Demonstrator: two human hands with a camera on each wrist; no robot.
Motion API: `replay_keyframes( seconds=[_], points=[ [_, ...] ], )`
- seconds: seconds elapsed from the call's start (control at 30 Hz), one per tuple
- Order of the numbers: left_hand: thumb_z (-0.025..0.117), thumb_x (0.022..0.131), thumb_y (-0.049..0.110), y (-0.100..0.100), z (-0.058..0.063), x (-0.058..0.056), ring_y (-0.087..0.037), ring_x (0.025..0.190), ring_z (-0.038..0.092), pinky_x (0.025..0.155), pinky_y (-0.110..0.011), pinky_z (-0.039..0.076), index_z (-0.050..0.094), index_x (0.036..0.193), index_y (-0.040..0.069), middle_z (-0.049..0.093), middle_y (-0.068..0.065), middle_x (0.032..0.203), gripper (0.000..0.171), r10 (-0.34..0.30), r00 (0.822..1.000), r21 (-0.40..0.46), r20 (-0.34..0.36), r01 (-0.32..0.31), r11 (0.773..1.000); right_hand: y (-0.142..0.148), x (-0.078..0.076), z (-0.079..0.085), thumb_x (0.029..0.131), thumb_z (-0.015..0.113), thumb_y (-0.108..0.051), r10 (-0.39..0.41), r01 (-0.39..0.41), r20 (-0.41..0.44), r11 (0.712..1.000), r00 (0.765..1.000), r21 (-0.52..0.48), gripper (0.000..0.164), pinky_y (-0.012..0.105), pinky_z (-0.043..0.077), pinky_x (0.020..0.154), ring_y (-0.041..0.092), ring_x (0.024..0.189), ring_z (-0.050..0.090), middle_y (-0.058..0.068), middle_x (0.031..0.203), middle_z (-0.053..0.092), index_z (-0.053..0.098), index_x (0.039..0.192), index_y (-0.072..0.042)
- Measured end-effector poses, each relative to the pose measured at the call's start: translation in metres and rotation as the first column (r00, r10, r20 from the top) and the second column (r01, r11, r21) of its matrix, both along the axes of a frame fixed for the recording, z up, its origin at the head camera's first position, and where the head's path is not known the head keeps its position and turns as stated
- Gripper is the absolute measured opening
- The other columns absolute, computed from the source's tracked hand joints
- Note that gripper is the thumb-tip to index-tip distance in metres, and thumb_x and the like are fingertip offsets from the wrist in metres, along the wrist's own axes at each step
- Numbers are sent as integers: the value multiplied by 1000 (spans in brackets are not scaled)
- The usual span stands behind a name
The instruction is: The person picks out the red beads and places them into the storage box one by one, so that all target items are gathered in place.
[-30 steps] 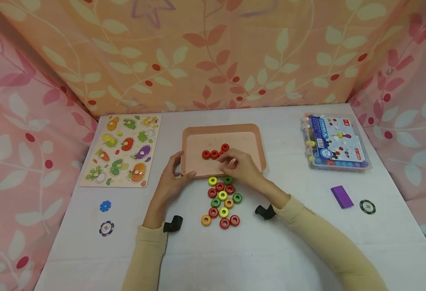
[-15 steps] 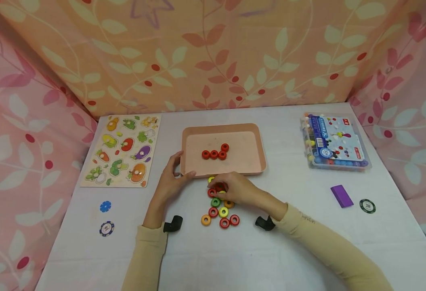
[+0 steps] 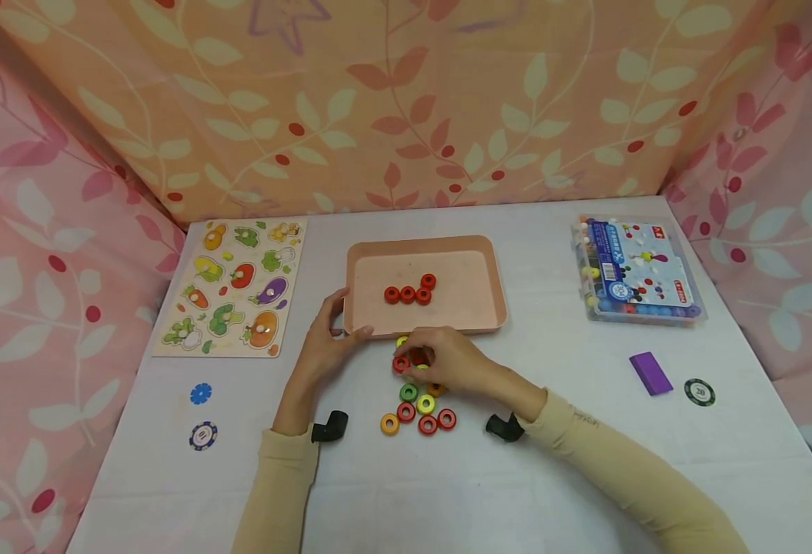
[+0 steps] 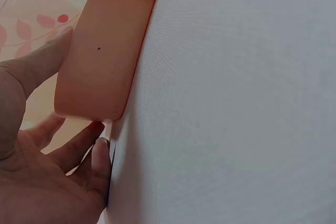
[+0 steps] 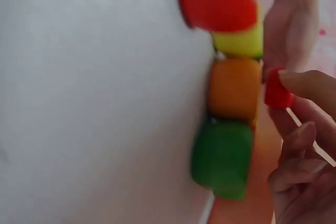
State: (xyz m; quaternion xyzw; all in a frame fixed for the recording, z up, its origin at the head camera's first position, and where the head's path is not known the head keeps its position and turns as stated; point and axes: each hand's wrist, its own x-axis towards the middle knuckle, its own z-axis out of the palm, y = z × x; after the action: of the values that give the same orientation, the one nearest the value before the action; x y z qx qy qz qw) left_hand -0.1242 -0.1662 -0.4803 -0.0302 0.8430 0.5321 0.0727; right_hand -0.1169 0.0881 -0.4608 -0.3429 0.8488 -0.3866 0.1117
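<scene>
My left hand [image 3: 327,338] holds the near left corner of the pink tray [image 3: 464,288], thumb along the front wall and fingers on the left side. Several red rings [image 3: 408,295] lie inside the tray. Just in front of it, my right hand [image 3: 452,359] pinches a red ring [image 5: 277,90] between thumb and fingertip. Below and around that hand, several loose rings lie on the cloth, among them a green ring [image 3: 409,392], a yellow ring [image 3: 426,404] and an orange ring [image 3: 389,424]. The right hand hides part of this group.
A vegetable puzzle board [image 3: 228,288] lies at the left, with a blue flower-shaped piece [image 3: 201,393] and a poker chip [image 3: 203,435] nearer. At the right are a clear box of beads [image 3: 637,269], a purple block [image 3: 651,373] and another chip [image 3: 700,392].
My right hand has come back from above the tray to the loose rings and now pinches a red one. A green ring and an orange ring have shifted slightly. The left hand stays put.
</scene>
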Motion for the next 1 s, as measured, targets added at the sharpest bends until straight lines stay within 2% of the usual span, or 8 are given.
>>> replay_keyframes(
  seconds=[0.13, 0.23, 0.33, 0.57, 0.7, 0.83, 0.93, 1.0],
  points=[
    [79, 86, 37, -1, -1, 0, -24, 138, 40, 103, -45, 39, 32, 155, 30, 38, -6, 158, 84, -3, 1000, -1, -1, 3, 1000, 7, -12, 6, 84, 82, -14, -59, 56, -14, 986, 998, -158, 27, 23, 40, 54, 11, 60, 50, 0, 93, 68, 73, 109, -15],
    [80, 86, 37, -1, -1, 0, -24, 138, 40, 103, -45, 39, 32, 155, 30, 38, -6, 158, 84, 0, 1000, 0, -1, 0, 1000, 12, -24, 11, 82, 82, -11, -142, 134, -23, 969, 990, -207, 27, 22, 40, 53, 11, 59, 50, 4, 95, 69, 73, 108, -11],
    [80, 86, 35, -1, -1, 0, -24, 138, 40, 102, -44, 39, 33, 155, 29, 38, -6, 158, 84, 2, 1000, 4, -6, -2, 1000, 18, -37, 11, 82, 82, -10, -234, 232, 7, 954, 972, -189, 27, 23, 40, 53, 14, 61, 52, 5, 98, 70, 73, 107, -8],
    [79, 86, 34, 0, -1, 1, -23, 138, 39, 102, -44, 39, 33, 155, 30, 38, -6, 158, 83, 7, 1000, -4, -2, -7, 1000, 28, -57, 2, 80, 82, -8, -404, 408, 78, 912, 911, -38, 27, 25, 46, 63, 18, 75, 59, 9, 102, 70, 74, 106, -5],
    [80, 86, 33, 1, 0, 1, -24, 138, 40, 102, -44, 39, 33, 154, 31, 39, -6, 158, 83, 5, 1000, -4, -8, -5, 1000, 29, -62, -3, 80, 82, -8, -456, 458, 86, 889, 886, 2, 25, 28, 44, 67, 21, 78, 57, 11, 96, 66, 75, 104, -5],
    [80, 86, 33, 1, 0, 0, -25, 138, 40, 102, -45, 39, 33, 155, 29, 39, -8, 157, 84, -2, 1000, 1, -20, 2, 1000, 28, -63, -5, 80, 82, -9, -483, 485, 89, 874, 871, -3, 25, 28, 42, 63, 20, 72, 55, 9, 83, 63, 73, 103, -4],
    [80, 85, 33, 0, 0, 0, -26, 137, 41, 101, -45, 40, 33, 155, 27, 39, -9, 157, 85, -8, 1000, 3, -26, 8, 1000, 28, -63, -6, 82, 81, -8, -487, 492, 105, 870, 867, -25, 29, 27, 45, 63, 19, 72, 59, 8, 81, 68, 71, 109, -4],
    [81, 85, 33, 0, 0, 0, -26, 137, 41, 101, -45, 40, 33, 155, 27, 40, -9, 157, 85, -9, 1000, 2, -27, 9, 1000, 27, -63, -5, 83, 79, -6, -482, 489, 118, 871, 868, -44, 31, 26, 48, 66, 20, 75, 63, 9, 86, 72, 70, 113, -3]
  ],
)
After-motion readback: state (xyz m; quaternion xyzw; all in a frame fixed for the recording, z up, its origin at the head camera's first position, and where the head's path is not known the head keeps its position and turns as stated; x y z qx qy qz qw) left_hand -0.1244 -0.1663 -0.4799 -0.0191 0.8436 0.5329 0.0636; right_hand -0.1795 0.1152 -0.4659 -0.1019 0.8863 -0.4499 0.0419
